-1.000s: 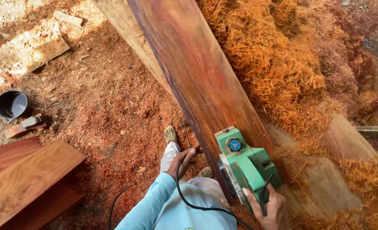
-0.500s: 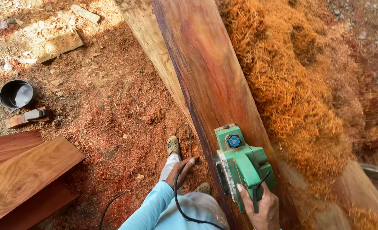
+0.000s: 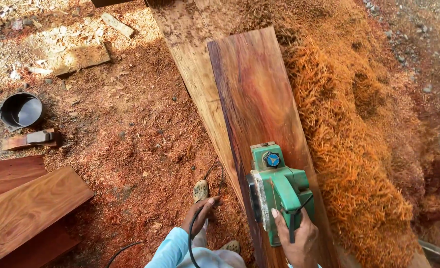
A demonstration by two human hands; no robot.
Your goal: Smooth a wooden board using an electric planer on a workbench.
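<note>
The right hand (image 3: 295, 238) is gripping the handle of the green electric planer (image 3: 277, 191), which is sitting on the reddish plank (image 3: 259, 104) at 5 o'clock. The left hand (image 3: 200, 213) is loosely holding the black cord (image 3: 192, 243) at 6 o'clock. Orange shavings (image 3: 358, 149) are lying heaped at 3 o'clock beside the plank.

The right hand (image 3: 294, 238) covers the green planer's (image 3: 277, 191) handle, and the frame's bottom edge cuts its wrist. The reddish plank (image 3: 259, 109) runs off the bottom edge. The black cord (image 3: 192, 238) also exits there.
</note>
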